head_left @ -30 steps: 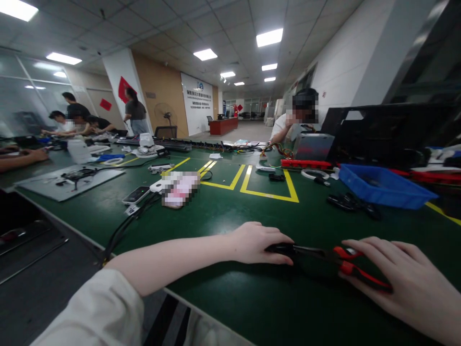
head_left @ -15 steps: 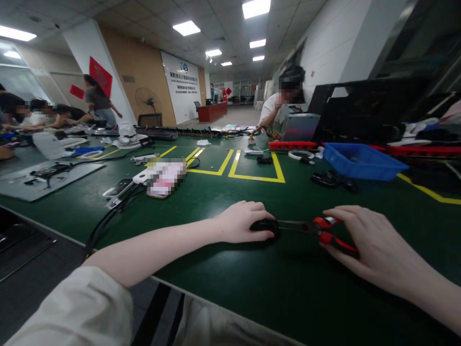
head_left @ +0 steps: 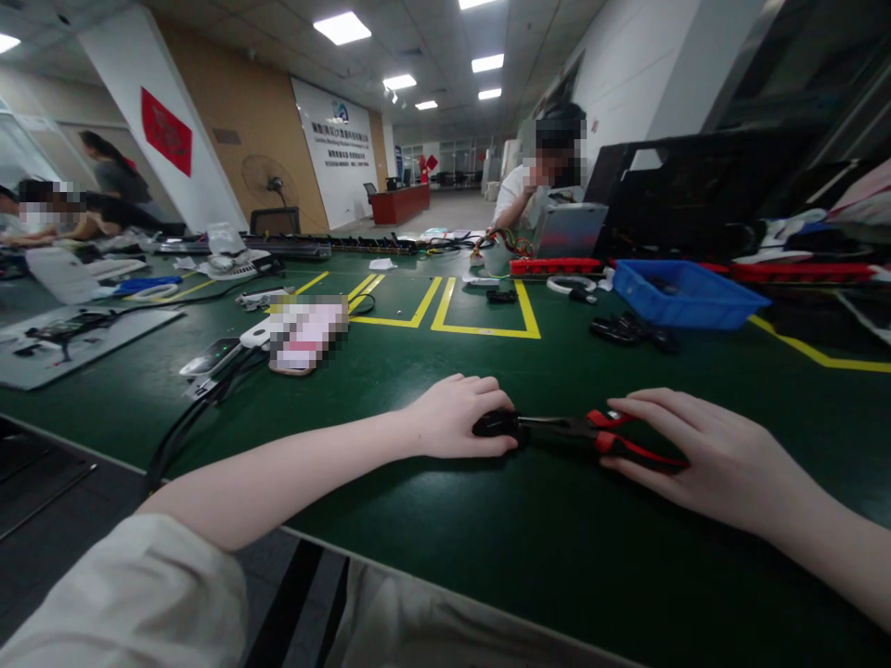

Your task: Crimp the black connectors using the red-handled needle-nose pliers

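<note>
My left hand (head_left: 452,419) is closed round a small black rounded piece (head_left: 496,424), low over the green table, its fingers covering part of it. Long-nose pliers (head_left: 567,427) with red-and-black handles point left, their narrow jaws reaching the black piece. Whether the tips grip it or only touch it, I cannot tell. My right hand (head_left: 716,464) holds the pliers by the handles, which stand spread apart between thumb and fingers.
A blue bin (head_left: 686,301) stands at the right behind several black parts (head_left: 630,331). A phone (head_left: 311,343) lies left of centre beside a white device with black cables (head_left: 201,408). Across the green table (head_left: 418,547) sits a person (head_left: 515,193) near a metal box (head_left: 567,232).
The view has turned slightly, so the scene sits a little further left and higher. Both hands keep their hold on the black piece and the pliers.
</note>
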Available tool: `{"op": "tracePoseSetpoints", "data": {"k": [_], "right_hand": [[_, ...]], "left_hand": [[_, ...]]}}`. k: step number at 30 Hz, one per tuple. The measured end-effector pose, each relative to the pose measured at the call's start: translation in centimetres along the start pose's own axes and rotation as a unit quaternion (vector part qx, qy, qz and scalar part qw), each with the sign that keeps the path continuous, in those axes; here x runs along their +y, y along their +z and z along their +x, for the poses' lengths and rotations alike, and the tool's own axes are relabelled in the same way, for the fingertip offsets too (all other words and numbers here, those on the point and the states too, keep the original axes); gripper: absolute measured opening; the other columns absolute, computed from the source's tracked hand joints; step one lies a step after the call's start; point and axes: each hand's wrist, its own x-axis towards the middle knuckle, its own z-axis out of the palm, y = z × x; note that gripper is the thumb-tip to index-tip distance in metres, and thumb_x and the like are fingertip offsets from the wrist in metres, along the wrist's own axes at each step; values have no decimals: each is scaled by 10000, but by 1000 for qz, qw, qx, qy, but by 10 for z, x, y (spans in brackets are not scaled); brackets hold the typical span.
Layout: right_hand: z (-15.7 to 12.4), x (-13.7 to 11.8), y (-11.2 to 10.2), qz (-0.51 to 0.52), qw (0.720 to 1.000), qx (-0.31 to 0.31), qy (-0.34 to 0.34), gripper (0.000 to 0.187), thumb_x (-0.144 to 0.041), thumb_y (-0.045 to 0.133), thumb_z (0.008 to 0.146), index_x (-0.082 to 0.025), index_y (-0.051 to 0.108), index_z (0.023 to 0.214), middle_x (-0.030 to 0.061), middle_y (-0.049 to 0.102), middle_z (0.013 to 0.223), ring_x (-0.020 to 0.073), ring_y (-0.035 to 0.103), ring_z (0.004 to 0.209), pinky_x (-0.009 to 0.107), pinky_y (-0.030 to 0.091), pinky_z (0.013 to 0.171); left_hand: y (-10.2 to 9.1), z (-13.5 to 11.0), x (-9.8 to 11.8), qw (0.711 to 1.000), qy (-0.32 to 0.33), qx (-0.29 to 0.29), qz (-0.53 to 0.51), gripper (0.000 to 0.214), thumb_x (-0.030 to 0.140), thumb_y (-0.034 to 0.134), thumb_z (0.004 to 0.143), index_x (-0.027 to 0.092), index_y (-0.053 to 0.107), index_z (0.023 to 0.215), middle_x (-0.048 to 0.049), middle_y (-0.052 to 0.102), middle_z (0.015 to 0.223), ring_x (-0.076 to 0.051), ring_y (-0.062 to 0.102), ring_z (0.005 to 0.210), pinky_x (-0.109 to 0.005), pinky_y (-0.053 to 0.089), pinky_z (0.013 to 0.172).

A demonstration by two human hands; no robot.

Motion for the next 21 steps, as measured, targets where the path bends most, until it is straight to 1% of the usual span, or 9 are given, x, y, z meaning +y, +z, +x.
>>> {"op": "tracePoseSetpoints", "data": {"k": [3,6,12,16,21], "right_hand": [[0,-1,2,8,1000,7,4,391,-425,625,857,-207,583,1179,107,661,1081,244,677,856,401,584,705],[-1,0,3,4,1000,14,-3,387,-421,618,860,-195,584,1173,105,664,1066,234,676,832,389,583,680],[0,-1,4,-12,1000,8,-20,391,-429,619,864,-172,584,1157,114,659,1066,225,675,837,369,586,690],[0,-2,6,-28,999,10,-32,374,-417,604,880,-158,573,1148,117,656,1065,207,671,822,346,581,688],[-1,-1,5,-40,998,12,-45,378,-387,629,869,-143,569,1152,117,655,1069,196,668,838,315,571,708]], "left_hand": [[-1,0,1,1000,-4,-10,7,392,512,554,919,183,599,1127,-36,643,1027,-193,630,926,-323,429,813],[-2,0,2,1000,-3,-17,7,398,513,539,932,180,588,1144,-34,655,1040,-193,640,932,-323,421,814],[-3,0,1,999,6,-33,0,381,491,485,972,177,571,1169,-39,677,1066,-196,655,965,-326,412,829],[-3,1,0,999,9,-35,-5,378,485,465,985,177,564,1181,-45,685,1086,-198,661,979,-326,415,841],[-2,1,0,999,7,-38,-3,388,472,443,1000,173,540,1228,-50,687,1141,-201,667,985,-328,425,846]]}}
